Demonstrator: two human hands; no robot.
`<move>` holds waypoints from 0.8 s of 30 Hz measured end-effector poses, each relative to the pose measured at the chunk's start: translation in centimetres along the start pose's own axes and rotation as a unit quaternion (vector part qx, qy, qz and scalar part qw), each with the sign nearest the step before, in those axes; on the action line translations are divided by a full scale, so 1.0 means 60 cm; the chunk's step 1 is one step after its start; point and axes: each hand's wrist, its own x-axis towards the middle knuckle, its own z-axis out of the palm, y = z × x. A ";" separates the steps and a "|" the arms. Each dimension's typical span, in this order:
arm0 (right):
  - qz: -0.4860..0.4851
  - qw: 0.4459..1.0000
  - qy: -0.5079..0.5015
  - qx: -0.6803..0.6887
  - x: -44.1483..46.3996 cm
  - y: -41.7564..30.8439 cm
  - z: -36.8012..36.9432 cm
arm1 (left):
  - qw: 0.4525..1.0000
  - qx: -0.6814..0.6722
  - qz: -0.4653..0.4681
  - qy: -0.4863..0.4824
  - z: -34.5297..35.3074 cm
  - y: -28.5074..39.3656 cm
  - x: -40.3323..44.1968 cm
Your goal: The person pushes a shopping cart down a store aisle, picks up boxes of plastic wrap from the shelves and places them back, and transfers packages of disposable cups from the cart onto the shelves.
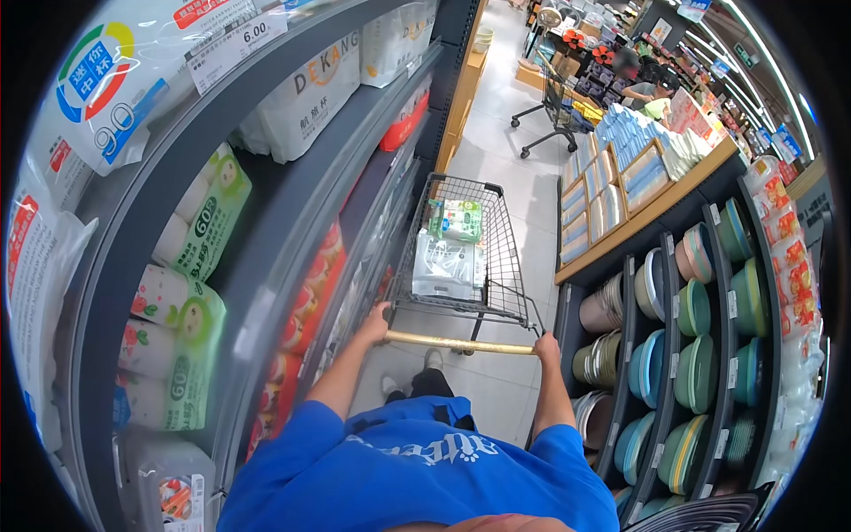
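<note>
Both of my hands are closed at the ends of a yellow handlebar (461, 342) on a wire shopping cart (507, 257). My left hand (378, 321) grips near the left end, close to the shelf edge. At the right end, my right hand (547, 348) is wrapped round the bar's corner. Inside the basket lie a clear-and-white plastic pack (441, 264) and, farther forward, a green-and-white pack (462, 220). The cart stands directly ahead of me in the aisle.
Shelves of bagged paper cups (199, 222) line the left side closely. On the right, a rack holds stacked bowls (694, 310), with folded towels (647, 168) beyond. Another cart (554, 97) stands ahead on the tiled floor (505, 133). Farther back is a person (658, 89).
</note>
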 end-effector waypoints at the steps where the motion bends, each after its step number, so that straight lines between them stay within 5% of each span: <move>1: -0.002 1.000 0.002 0.004 -0.006 0.005 0.001 | 1.000 0.001 0.001 -0.006 0.000 0.003 -0.007; 14: -0.046 0.998 -0.034 0.006 -0.046 0.084 0.041 | 0.982 -0.018 0.185 0.040 0.062 -0.188 -0.032; 20: -0.093 0.994 -0.041 0.037 -0.071 0.119 0.101 | 0.999 -0.015 0.039 0.015 0.012 -0.126 -0.168; 24: -0.089 0.995 -0.012 0.037 -0.167 0.091 0.098 | 0.991 0.046 0.100 0.075 0.015 -0.243 -0.159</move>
